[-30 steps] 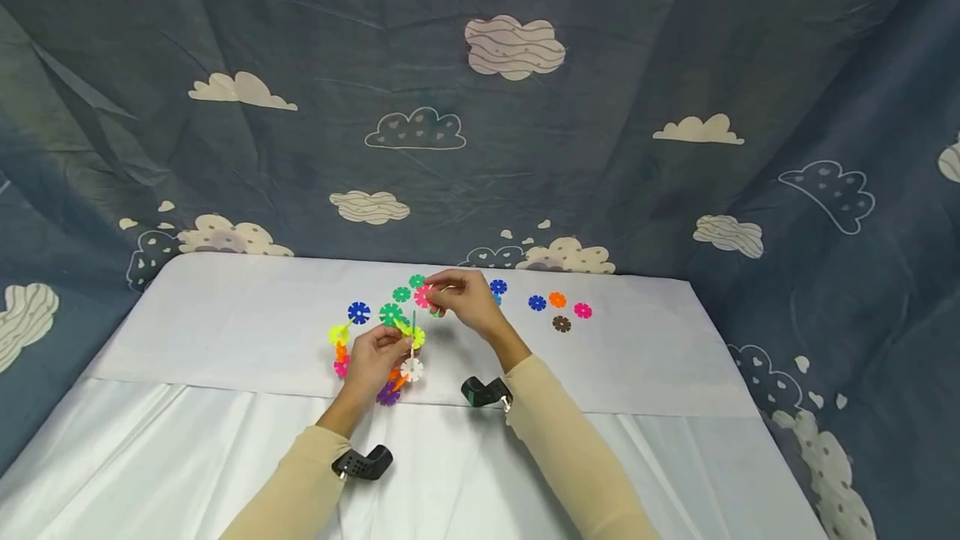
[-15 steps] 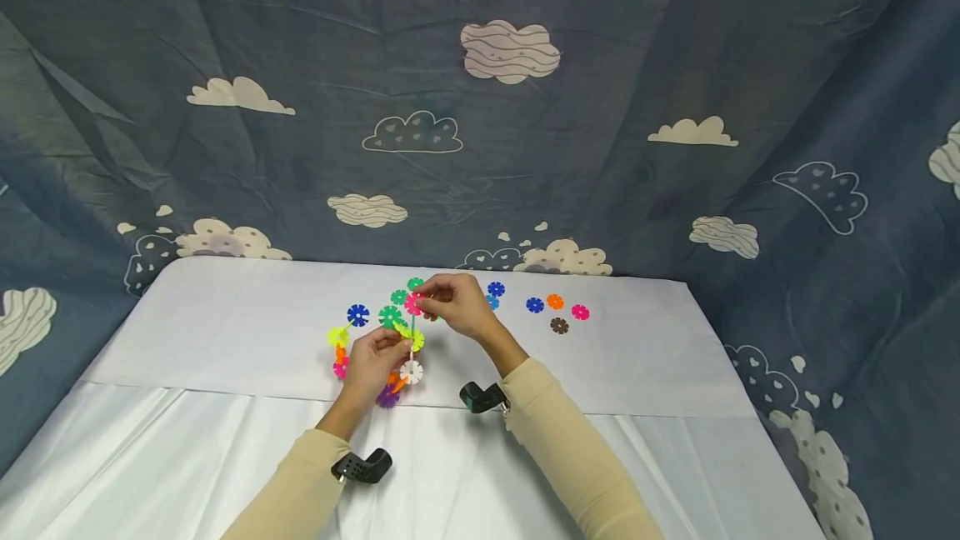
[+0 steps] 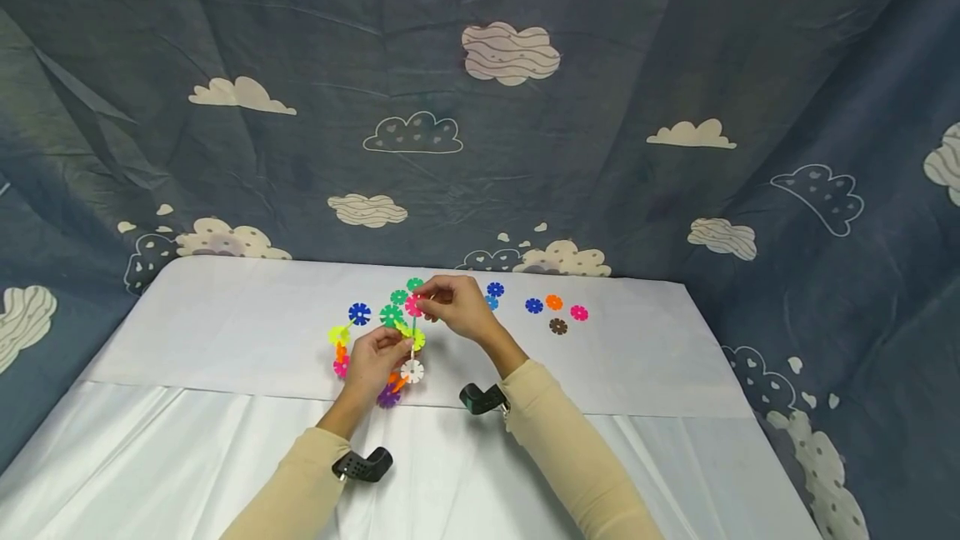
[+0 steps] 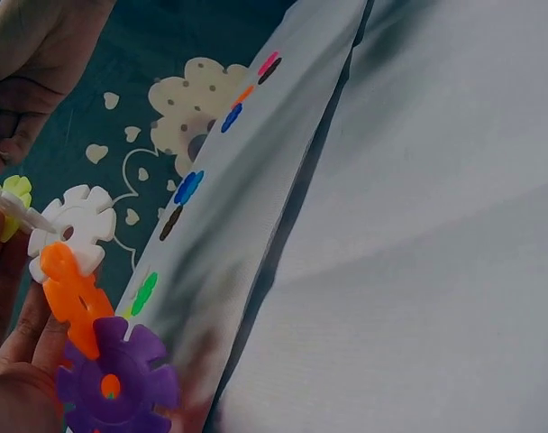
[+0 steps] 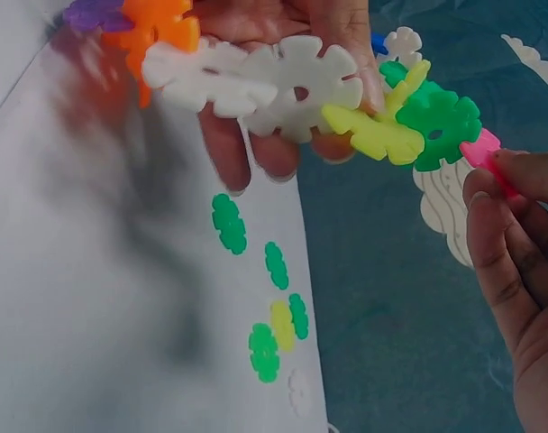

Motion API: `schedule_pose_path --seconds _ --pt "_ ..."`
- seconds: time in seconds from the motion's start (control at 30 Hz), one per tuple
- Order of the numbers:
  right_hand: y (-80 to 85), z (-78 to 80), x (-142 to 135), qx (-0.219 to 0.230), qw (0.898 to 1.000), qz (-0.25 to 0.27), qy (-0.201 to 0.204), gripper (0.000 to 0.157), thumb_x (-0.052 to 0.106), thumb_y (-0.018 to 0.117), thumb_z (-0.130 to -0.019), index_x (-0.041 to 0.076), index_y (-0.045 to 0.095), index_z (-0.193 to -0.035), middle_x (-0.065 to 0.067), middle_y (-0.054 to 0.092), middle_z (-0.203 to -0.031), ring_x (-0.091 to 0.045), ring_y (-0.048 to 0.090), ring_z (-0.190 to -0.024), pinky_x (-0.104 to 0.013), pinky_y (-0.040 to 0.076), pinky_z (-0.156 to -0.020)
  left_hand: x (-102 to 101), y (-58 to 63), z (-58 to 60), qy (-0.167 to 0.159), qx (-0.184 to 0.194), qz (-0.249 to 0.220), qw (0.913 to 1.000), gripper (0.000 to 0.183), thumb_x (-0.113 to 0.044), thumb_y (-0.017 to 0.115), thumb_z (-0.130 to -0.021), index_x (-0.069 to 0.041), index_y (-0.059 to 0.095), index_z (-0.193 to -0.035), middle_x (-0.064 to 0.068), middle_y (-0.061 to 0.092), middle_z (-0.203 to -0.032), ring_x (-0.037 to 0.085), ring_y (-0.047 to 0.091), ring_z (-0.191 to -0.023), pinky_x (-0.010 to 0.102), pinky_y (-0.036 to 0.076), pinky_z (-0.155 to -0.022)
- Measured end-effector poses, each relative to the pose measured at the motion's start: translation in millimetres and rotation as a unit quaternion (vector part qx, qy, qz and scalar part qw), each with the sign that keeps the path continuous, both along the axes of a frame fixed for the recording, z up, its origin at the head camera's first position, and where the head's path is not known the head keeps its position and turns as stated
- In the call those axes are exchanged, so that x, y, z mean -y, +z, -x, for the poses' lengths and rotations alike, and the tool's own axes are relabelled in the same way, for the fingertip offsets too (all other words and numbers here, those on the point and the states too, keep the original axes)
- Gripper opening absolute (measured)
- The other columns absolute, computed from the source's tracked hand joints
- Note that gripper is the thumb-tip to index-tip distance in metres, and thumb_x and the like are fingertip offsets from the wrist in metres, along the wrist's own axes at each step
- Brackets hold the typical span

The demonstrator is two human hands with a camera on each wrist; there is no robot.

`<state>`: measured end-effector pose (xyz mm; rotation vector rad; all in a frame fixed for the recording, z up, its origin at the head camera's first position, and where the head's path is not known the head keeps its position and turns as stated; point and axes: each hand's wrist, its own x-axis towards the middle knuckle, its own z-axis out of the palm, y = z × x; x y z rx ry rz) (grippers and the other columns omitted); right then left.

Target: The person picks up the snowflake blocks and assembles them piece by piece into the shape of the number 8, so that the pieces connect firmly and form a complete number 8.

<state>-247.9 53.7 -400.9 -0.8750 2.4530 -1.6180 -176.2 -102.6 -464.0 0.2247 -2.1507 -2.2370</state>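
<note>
A chain of slotted plastic snowflake discs is held up over the table. My left hand grips it near the yellow discs and white discs. An orange disc and a purple disc hang at its near end. With thumb and finger, my right hand pinches a pink disc, its edge right at the rim of the green disc. Past the left hand in the head view are a blue disc, a yellow disc and another pink disc.
Loose discs lie on the white-covered table: green ones behind the hands, and blue, orange, pink and brown ones to the right. A dark cloud-print curtain hangs behind.
My right hand has moved slightly left, bringing the pink disc to the top of the green disc, and stays there over the last half second. The left hand keeps its grip in place.
</note>
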Motion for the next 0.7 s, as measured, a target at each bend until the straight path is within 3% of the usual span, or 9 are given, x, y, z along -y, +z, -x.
schedule_pose_path --seconds 0.13,0.23,0.37,0.5,0.7 --pt "0.1 -0.2 -0.9 -0.006 1.000 -0.004 0.004 0.014 0.001 0.069 -0.087 -0.003 0.071 -0.100 -0.013 0.070 -0.083 -0.016 0.063 -0.061 -0.039 0.057 -0.061 -1.1 -0.5 0.3 0.001 -0.005 -0.013 0.9999 0.012 0.000 0.065 -0.090 0.010 0.060 -0.096 0.011 0.069 -0.085 0.027 0.069 -0.082 0.023 0.057 -0.069" --pt "-0.5 0.1 -1.7 -0.003 1.000 -0.003 0.009 0.014 0.001 0.068 -0.088 -0.004 0.071 -0.101 -0.014 0.069 -0.083 -0.030 0.065 -0.065 -0.030 0.056 -0.059 -1.8 -0.5 0.4 0.002 -0.008 -0.021 0.9998 0.012 0.001 0.064 -0.090 0.010 0.060 -0.096 0.010 0.069 -0.085 0.028 0.069 -0.083 0.024 0.057 -0.072" --pt "-1.3 0.8 -2.4 0.007 1.000 0.000 0.011 0.015 0.000 0.067 -0.088 -0.004 0.070 -0.102 -0.015 0.070 -0.086 -0.039 0.065 -0.071 -0.036 0.057 -0.061 -2.6 -0.2 0.0 0.003 -0.012 -0.022 0.9997 0.013 0.001 0.065 -0.090 0.011 0.059 -0.097 0.010 0.069 -0.086 0.022 0.069 -0.081 0.025 0.057 -0.073" --pt "-0.8 1.0 -3.4 0.013 1.000 0.005 0.015 0.015 -0.001 0.067 -0.088 -0.005 0.070 -0.102 -0.016 0.070 -0.088 -0.031 0.066 -0.069 -0.051 0.056 -0.067 -4.7 1.7 -2.0 0.010 -0.026 -0.018 0.9995 0.015 0.002 0.066 -0.089 0.013 0.059 -0.097 0.014 0.069 -0.087 0.016 0.068 -0.077 0.024 0.057 -0.072" --pt "-2.9 0.3 -4.9 0.021 1.000 0.020 0.010 0.013 -0.003 0.067 -0.087 -0.006 0.070 -0.099 -0.017 0.070 -0.089 -0.013 0.063 -0.065 -0.045 0.057 -0.067 -7.5 5.1 -5.0 0.026 -0.053 0.019 0.9981 0.014 0.002 0.067 -0.088 0.013 0.061 -0.094 0.019 0.069 -0.088 0.009 0.066 -0.073 0.021 0.057 -0.068"
